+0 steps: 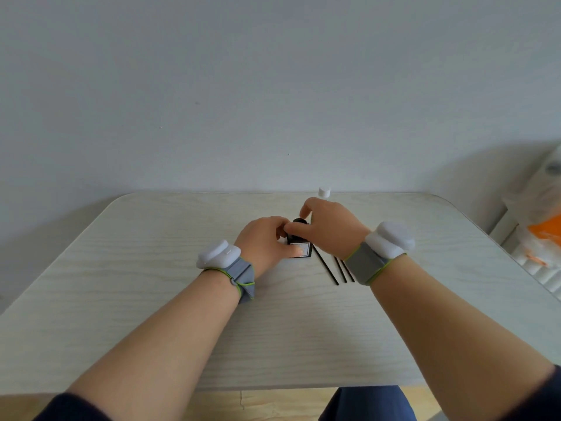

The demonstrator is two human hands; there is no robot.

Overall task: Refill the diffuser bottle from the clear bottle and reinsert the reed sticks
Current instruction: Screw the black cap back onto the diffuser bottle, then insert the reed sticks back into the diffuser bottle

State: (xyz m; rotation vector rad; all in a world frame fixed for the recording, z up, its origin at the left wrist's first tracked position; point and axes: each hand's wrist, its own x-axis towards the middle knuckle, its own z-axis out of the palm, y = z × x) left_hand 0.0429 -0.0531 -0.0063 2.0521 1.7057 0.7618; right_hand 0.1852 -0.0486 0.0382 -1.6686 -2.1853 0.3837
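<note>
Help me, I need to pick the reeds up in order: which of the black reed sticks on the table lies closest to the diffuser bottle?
The leftmost reed stick: it runs right beside the dark diffuser bottle, left of the other two.

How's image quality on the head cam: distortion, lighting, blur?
Head view: wide-angle bowing curves the pale wood-grain table's far edge and corners; lighting soft and even, faint shadows, no glare; the small dark diffuser bottle with a white label is readable between the left hand and right hand; label text unreadable; right-edge clutter smeared.
</note>
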